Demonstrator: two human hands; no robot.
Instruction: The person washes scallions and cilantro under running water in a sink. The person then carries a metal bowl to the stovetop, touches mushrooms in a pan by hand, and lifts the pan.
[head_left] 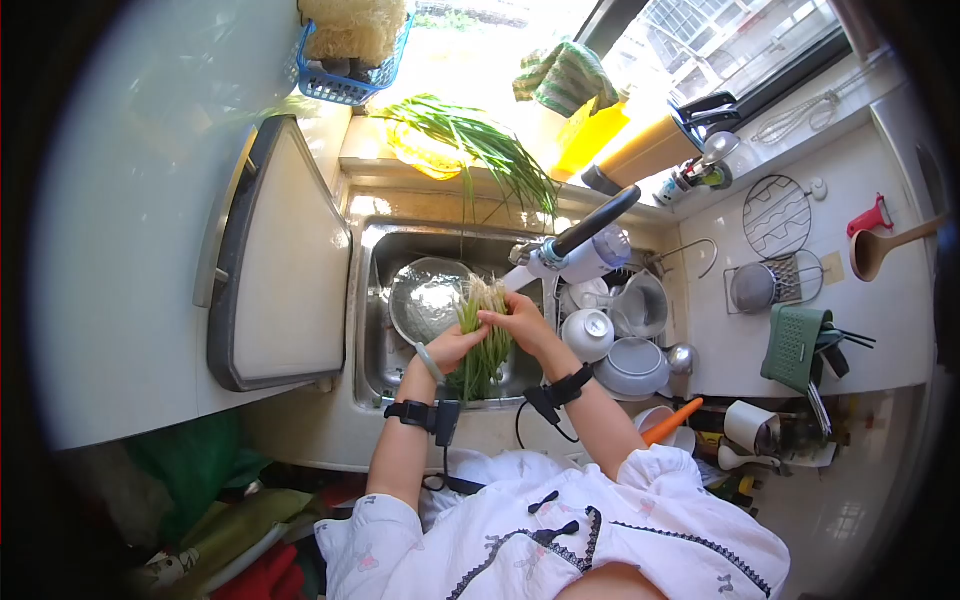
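Over the steel sink, a bunch of chives is in both my hands, its pale ends up near the tap and its green leaves hanging down. My left hand is closed round the bunch from the left. On the other side, my right hand grips it near the pale ends, thumb toward the left hand. The tap reaches over the sink just above my hands. Behind the bunch, a shiny round metal bowl sits in the basin.
More long chives lie on the sill beside a yellow bag. White bowls and dishes are stacked right of the basin. A cutting board leans at left. A knife block and a green utensil holder are to the right.
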